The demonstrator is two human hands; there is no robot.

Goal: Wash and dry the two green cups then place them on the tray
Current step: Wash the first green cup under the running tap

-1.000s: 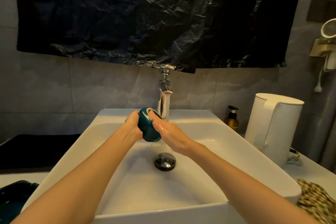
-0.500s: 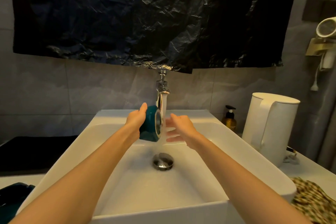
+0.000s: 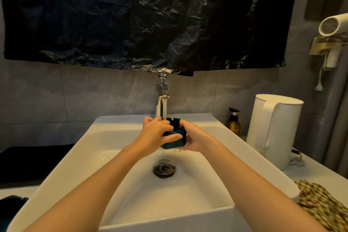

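Head view: green cup held under running tap, wash step in hand

1. The green cup (image 3: 174, 137) is over the sink (image 3: 105, 149), toward its back edge. It sits directly under the tap (image 3: 161, 100) and above the drain (image 3: 164, 168). It touches no part of the basin. Which way its mouth faces cannot be told with certainty.

2. The left hand (image 3: 156, 133) grips the cup's left and near side, fingers curled over the top and thumb laid across the front. The right hand (image 3: 194, 139) wraps the right side from below. Judgement: the two-sided grip steadies a wet, slippery cup and lets it be turned in the flow.

3. The water stream (image 3: 164, 108) falls from the spout onto the cup and hands. Judgement: holding the cup low keeps splash inside the basin, and run-off drops straight to the drain.

4. A patterned cloth (image 3: 320, 201) lies at the worktop's near right edge, just beside the sink's right rim. Judgement: it is within reach of the right hand and is the likely drying cloth.

5. A white kettle (image 3: 273, 132) and a pump bottle (image 3: 233, 122) stand on the worktop to the right of the sink, toward the back, well apart from the hands.

6. A dark shape (image 3: 9, 207) at the worktop's near left corner is too dim to identify.

7. Judgement: the task is at an early stage, since drying and placement are not yet done.
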